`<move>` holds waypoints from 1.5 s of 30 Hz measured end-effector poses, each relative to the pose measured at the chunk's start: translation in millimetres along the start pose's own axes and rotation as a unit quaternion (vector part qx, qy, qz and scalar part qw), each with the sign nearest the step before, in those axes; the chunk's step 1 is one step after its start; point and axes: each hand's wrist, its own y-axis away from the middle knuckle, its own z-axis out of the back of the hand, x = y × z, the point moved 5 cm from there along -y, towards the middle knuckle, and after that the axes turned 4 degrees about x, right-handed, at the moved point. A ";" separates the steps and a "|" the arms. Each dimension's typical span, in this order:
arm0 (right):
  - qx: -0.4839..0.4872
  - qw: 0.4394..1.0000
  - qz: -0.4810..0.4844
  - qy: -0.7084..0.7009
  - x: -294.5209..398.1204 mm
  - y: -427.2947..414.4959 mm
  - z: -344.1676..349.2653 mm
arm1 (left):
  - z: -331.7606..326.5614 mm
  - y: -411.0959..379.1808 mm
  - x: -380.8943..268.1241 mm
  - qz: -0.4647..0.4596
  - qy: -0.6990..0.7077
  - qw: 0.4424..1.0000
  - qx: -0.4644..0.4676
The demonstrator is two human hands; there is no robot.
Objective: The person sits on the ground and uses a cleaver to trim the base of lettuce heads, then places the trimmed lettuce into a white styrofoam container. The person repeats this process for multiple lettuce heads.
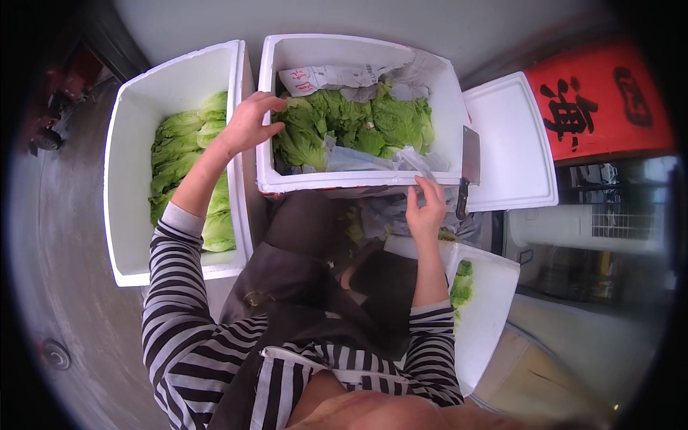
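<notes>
Before me stands a white foam box holding heads of green leafy lettuce. Crumpled newspaper lines its far side, and a loose paper flap hangs toward the near rim. My left hand is over the box's left rim, fingers spread, with the fingertips beside the leftmost lettuce. Just outside the near rim, my right hand has thumb and forefinger apart, its fingertips close to the paper flap; contact is unclear. A cleaver with a dark handle lies at the box's right edge.
On the left, another foam box contains stacked lettuce, partly hidden by my arm. A foam lid lies right of the cleaver. Lower right is a third foam box with some leaves. A red sign bears writing.
</notes>
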 end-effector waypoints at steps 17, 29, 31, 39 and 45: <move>0.196 0.979 0.059 0.003 -20.7 -18.3 -44.1 | -189.6 -67.6 -15.4 -0.082 -0.221 0.800 0.552; 0.088 0.994 0.001 -0.060 -23.1 -25.4 -29.1 | -82.4 -118.9 47.5 0.154 0.429 0.863 0.219; 0.066 0.991 -0.015 -0.112 -21.5 -28.5 -21.5 | -65.8 -114.1 9.0 0.145 0.495 0.832 0.204; 0.049 0.899 -0.036 -0.433 39.0 -42.4 42.5 | -53.1 -96.3 -173.8 0.006 0.559 0.791 0.248; -0.044 0.948 0.019 -0.315 30.1 -19.0 90.8 | -124.3 -70.0 -236.4 0.043 0.623 0.734 0.267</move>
